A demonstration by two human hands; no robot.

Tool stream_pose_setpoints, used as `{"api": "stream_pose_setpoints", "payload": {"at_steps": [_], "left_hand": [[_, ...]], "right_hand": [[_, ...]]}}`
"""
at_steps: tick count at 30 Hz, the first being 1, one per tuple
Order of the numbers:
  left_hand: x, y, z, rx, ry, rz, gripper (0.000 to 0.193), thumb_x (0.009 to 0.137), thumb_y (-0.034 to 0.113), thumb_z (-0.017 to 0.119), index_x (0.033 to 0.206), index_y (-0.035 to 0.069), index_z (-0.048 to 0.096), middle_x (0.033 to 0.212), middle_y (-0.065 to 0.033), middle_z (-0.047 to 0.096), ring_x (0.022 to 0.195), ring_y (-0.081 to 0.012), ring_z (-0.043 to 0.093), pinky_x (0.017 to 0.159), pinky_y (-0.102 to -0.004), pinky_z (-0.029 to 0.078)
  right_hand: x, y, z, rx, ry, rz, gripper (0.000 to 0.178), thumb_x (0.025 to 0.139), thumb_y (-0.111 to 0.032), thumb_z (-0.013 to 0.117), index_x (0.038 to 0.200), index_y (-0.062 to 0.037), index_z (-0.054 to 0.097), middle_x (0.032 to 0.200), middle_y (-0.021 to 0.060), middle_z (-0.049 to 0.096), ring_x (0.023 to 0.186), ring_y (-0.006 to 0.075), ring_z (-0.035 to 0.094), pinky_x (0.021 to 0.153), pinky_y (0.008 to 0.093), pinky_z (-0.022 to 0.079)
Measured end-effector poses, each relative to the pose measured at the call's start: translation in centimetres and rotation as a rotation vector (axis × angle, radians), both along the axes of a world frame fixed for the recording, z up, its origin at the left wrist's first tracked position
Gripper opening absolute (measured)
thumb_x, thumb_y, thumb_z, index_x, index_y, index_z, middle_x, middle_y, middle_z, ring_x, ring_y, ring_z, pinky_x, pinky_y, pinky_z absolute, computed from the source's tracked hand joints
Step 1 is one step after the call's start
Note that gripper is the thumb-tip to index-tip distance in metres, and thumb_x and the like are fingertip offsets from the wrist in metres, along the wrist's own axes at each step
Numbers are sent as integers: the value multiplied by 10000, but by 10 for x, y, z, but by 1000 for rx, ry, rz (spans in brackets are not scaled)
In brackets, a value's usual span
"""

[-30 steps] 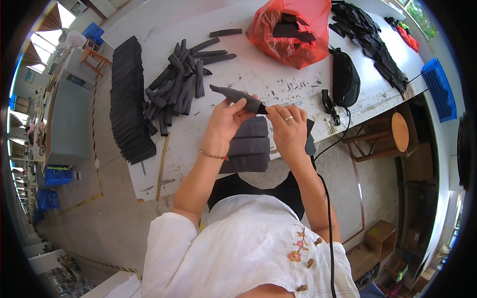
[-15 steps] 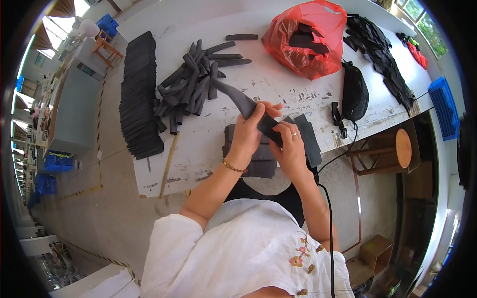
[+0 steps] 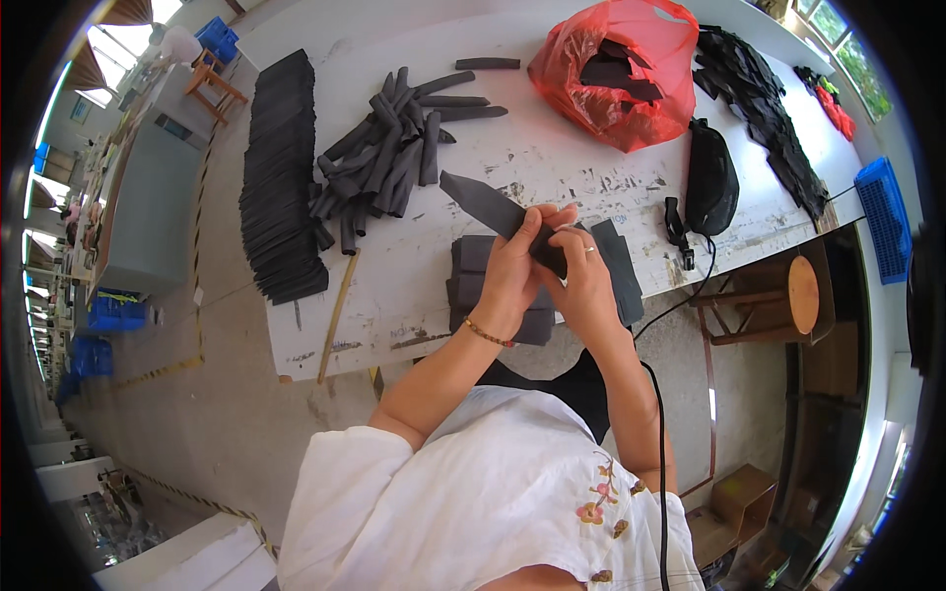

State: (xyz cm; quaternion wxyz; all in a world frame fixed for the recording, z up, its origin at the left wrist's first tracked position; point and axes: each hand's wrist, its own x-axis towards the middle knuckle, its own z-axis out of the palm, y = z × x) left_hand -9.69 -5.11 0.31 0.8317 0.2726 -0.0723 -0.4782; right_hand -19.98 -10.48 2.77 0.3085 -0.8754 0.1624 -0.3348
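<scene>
A dark grey fabric strip (image 3: 481, 204) is held over the table's front part, its free end pointing to the far left. My left hand (image 3: 517, 261) closes around its middle, thumb on top. With bent fingers my right hand (image 3: 579, 274) grips the near end, which looks folded or doubled; the fingers hide part of it. Beneath and beside my hands lie flat dark fabric pieces (image 3: 473, 258), and another stack of them (image 3: 619, 266) shows to the right. Farther left sits a loose heap of rolled dark strips (image 3: 389, 163).
A long row of stacked dark pieces (image 3: 283, 177) lines the table's left side, near a thin wooden stick (image 3: 338, 320). A red plastic bag (image 3: 611, 89) with dark pieces stands at the back, beside a black pouch (image 3: 711, 177). A black cable (image 3: 654, 414) runs along my right arm.
The strip's far end has drawn away from the heap and now looks shorter and flatter. My right hand has curled more tightly over the near end.
</scene>
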Motion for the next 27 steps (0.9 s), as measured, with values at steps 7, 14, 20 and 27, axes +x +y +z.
{"api": "stream_pose_setpoints", "payload": {"at_steps": [7,14,20,27], "left_hand": [[16,6,11,-23,60,11,298,976,243,557,1139,-6,546,1101,-164,656,1090,-273,610,980,-397,471],[8,2,14,-146,15,100,261,991,210,524,1137,-5,534,1020,-140,659,1013,-287,635,994,-407,471],[-4,3,14,-112,48,159,253,991,209,520,1122,-6,547,957,-119,684,1070,-306,623,998,-392,465],[-4,0,10,-114,82,150,250,987,204,527,1122,-6,550,944,-119,688,1096,-322,611,1010,-391,451]], "right_hand": [[-21,-8,0,-64,107,0,249,784,5,692,997,-34,568,1030,152,573,830,338,610,662,398,506],[-6,-11,7,-109,-22,88,176,775,36,682,904,-14,574,958,135,593,776,326,615,646,384,504],[1,-10,-4,-77,-70,83,144,766,54,675,873,-9,603,943,123,612,740,305,614,622,350,491],[4,-12,-5,-71,-74,93,155,756,44,687,860,-11,586,916,119,594,775,321,616,645,375,507]]}}
